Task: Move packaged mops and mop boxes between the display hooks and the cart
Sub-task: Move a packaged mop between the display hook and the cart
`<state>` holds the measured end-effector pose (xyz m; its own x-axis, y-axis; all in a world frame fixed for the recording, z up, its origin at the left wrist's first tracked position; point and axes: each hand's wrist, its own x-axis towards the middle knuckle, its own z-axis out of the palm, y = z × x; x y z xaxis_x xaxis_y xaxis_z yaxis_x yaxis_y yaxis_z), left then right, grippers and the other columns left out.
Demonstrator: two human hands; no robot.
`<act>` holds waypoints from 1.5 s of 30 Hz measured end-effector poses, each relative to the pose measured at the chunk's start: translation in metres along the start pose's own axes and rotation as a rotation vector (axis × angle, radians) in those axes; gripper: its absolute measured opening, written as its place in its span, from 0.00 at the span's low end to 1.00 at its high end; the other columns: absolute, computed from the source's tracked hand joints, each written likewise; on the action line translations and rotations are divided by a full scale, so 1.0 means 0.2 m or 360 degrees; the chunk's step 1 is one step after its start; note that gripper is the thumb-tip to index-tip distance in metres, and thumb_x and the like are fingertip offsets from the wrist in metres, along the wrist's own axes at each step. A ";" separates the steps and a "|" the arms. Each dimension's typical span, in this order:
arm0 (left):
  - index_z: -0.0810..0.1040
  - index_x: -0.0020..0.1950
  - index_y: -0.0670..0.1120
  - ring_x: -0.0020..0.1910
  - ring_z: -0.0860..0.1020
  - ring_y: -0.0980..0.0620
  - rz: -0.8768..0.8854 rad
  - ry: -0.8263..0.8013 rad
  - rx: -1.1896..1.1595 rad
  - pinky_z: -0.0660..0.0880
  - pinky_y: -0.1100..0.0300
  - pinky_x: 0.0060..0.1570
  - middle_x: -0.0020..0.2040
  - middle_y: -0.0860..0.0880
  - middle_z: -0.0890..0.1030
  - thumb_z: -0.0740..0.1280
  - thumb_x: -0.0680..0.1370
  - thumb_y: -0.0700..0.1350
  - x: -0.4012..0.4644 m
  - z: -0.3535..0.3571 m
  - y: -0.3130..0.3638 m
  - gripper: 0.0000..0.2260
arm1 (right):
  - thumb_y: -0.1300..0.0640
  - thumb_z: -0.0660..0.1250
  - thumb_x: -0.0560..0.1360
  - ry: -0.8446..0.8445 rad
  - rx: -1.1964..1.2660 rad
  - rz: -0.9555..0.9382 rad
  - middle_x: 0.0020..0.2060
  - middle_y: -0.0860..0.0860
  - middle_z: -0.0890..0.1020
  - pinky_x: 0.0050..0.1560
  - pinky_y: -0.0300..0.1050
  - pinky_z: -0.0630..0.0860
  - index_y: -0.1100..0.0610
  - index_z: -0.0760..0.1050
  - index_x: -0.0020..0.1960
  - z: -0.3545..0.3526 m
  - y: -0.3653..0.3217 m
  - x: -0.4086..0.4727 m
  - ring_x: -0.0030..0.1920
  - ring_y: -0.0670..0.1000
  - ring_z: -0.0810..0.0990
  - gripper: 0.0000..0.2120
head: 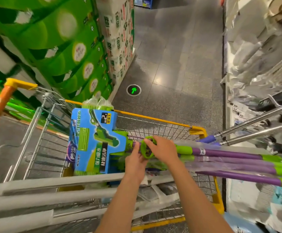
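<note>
1. Reaching down from the bottom edge, two bare forearms stretch over the near end of the cart (218, 195), a wire basket with yellow rim trim
2. Lying across the near part of the basket are pale grey poles (56, 182) that run out past the left edge, with clear plastic wrapping bunched under the arms
3. The left hand (135, 161) curls its fingers round the purple shaft just beside the green ring (147, 149), thumb up along the shaft
4. The right hand (164, 149) lies over the ring from the right, its fingers bent and its fingertips (147, 141) pinching the ring's top edge
5. The ring sits on the mops (229, 158), a bundle of purple and green handles in clear film that slants from the middle of the basket out over its right rim toward the right edge
6. The mops' head end bears a blue card (93, 142) with green mop pictures and Chinese print; it stands tilted in the basket's left half, its top against the far rim
7. Just past the far right corner of the cart, steel poles (254, 130) with purple grips angle in from the right shelf (261, 64), which holds blurred white packages
8. To the left, an orange bar (0, 105) with a yellow corner rises beside stacked green boxes (66, 47)
9. Farther on, a green arrow (133, 90) in a dark circle marks the grey tiled floor (178, 56) of the aisle
</note>
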<state>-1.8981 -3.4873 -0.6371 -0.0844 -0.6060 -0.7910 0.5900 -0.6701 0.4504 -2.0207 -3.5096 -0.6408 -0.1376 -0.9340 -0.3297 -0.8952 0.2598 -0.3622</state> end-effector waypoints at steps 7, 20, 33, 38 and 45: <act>0.78 0.62 0.33 0.50 0.83 0.44 0.0063 0.0053 0.0065 0.80 0.51 0.47 0.53 0.38 0.85 0.68 0.80 0.37 -0.04 0.00 -0.04 0.12 | 0.32 0.54 0.79 0.0101 0.0074 0.0039 0.42 0.48 0.83 0.62 0.53 0.66 0.49 0.78 0.49 0.00 -0.02 -0.06 0.47 0.53 0.81 0.24; 0.78 0.51 0.39 0.43 0.84 0.48 0.0284 -0.0071 -0.0040 0.82 0.56 0.38 0.45 0.42 0.86 0.68 0.80 0.35 -0.32 0.05 0.04 0.02 | 0.31 0.57 0.77 0.0588 0.0084 0.0105 0.27 0.44 0.74 0.47 0.48 0.59 0.51 0.76 0.34 -0.22 -0.20 -0.26 0.35 0.50 0.73 0.27; 0.77 0.60 0.40 0.53 0.85 0.44 0.0594 -0.0299 0.0071 0.81 0.60 0.41 0.52 0.42 0.86 0.72 0.77 0.40 -0.74 0.21 0.21 0.13 | 0.27 0.51 0.73 0.1012 0.0432 0.0100 0.23 0.46 0.72 0.49 0.49 0.63 0.53 0.75 0.31 -0.65 -0.35 -0.53 0.29 0.47 0.70 0.32; 0.79 0.59 0.40 0.52 0.85 0.46 0.0713 -0.0534 0.0088 0.82 0.58 0.45 0.52 0.43 0.86 0.71 0.77 0.40 -0.92 0.29 0.28 0.11 | 0.29 0.54 0.75 0.1176 0.0386 0.0143 0.21 0.45 0.68 0.47 0.49 0.63 0.50 0.68 0.27 -0.85 -0.42 -0.67 0.27 0.50 0.67 0.30; 0.78 0.60 0.37 0.55 0.84 0.42 0.0787 -0.0701 0.0183 0.82 0.54 0.49 0.51 0.42 0.86 0.73 0.76 0.41 -1.14 0.32 0.35 0.15 | 0.33 0.60 0.78 0.1372 0.0430 0.0247 0.25 0.46 0.72 0.49 0.50 0.65 0.52 0.74 0.32 -1.03 -0.53 -0.92 0.32 0.54 0.73 0.27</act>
<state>-1.8885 -3.4234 -0.3978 -0.1602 -0.9553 -0.2483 0.5562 -0.2952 0.7768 -1.9875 -3.4164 -0.3617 -0.6139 -0.7155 0.3336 -0.7255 0.3448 -0.5956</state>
